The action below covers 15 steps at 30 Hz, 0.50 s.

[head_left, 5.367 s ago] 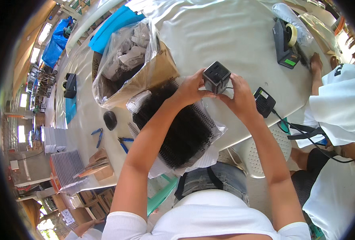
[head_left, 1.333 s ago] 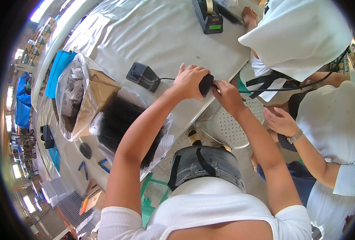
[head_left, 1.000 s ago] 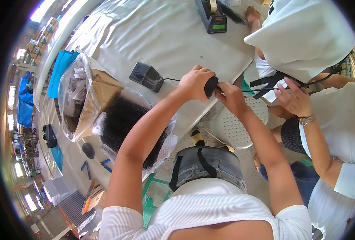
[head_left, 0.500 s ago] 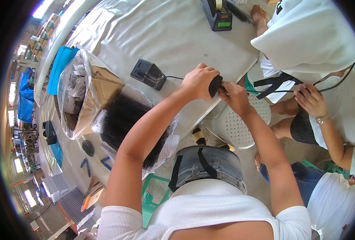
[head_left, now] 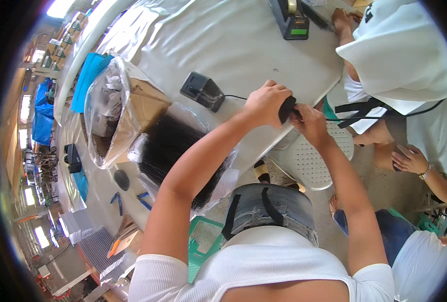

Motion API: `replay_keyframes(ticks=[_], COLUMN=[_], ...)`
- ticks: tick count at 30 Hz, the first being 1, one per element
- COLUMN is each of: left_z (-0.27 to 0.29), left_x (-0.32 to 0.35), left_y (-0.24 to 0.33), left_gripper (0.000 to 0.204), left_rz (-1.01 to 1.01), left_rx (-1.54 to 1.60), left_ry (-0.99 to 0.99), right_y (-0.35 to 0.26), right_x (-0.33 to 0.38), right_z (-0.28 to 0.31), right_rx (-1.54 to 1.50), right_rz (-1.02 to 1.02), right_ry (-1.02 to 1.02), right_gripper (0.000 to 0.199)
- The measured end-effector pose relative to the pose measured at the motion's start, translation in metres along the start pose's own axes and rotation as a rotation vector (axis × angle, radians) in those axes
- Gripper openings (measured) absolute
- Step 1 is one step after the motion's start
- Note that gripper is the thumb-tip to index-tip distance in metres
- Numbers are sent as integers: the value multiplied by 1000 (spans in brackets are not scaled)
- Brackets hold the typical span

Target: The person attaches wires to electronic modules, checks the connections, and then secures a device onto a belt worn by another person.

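My left hand (head_left: 267, 104) is closed around a rounded black piece (head_left: 287, 109) near the table's edge. Against its right side, my right hand (head_left: 311, 126) has its fingers pinched together, apparently on a thin black cord (head_left: 384, 118). This cord stretches off to the right past the co-workers. On the other side, a thin black line runs from my left hand to a black box with a see-through end (head_left: 203, 90) on the table. My fingers hide how the cord and the black piece meet.
Left of my arm stand a bundle of black bristly strips (head_left: 175, 146) and a plastic-lined carton (head_left: 148, 103). Blue-handled pliers (head_left: 116, 202) and a dark oval piece (head_left: 122, 179) lie nearby. A tape dispenser (head_left: 291, 22) is at the back; a perforated stool (head_left: 314, 161) stands below my hands.
The whole view has shifted slightly, while my hands keep nearly the same pose. At the right, a co-worker's watch-wearing hand has moved down, away from the black cord.
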<state>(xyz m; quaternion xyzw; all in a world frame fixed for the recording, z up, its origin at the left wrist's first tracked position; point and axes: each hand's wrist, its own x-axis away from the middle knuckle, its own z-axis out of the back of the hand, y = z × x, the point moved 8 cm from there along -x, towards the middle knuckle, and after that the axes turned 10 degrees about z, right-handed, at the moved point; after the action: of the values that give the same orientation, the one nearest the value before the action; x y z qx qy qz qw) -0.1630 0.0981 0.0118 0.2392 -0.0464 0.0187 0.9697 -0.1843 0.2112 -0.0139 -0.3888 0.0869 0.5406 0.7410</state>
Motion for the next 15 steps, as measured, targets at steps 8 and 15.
replay_keyframes(ticks=[8, 15], left_z=[4, 5], left_x=[0, 4], left_y=[-2, -7], left_gripper=[68, 75], left_rz=[21, -6], left_rx=[-7, 72], left_ry=[-15, 8], right_y=[2, 2], right_x=[1, 7], right_z=[0, 5], right_rx=[44, -70], right_rz=[-10, -141], right_ry=[-21, -77], right_gripper=[19, 19])
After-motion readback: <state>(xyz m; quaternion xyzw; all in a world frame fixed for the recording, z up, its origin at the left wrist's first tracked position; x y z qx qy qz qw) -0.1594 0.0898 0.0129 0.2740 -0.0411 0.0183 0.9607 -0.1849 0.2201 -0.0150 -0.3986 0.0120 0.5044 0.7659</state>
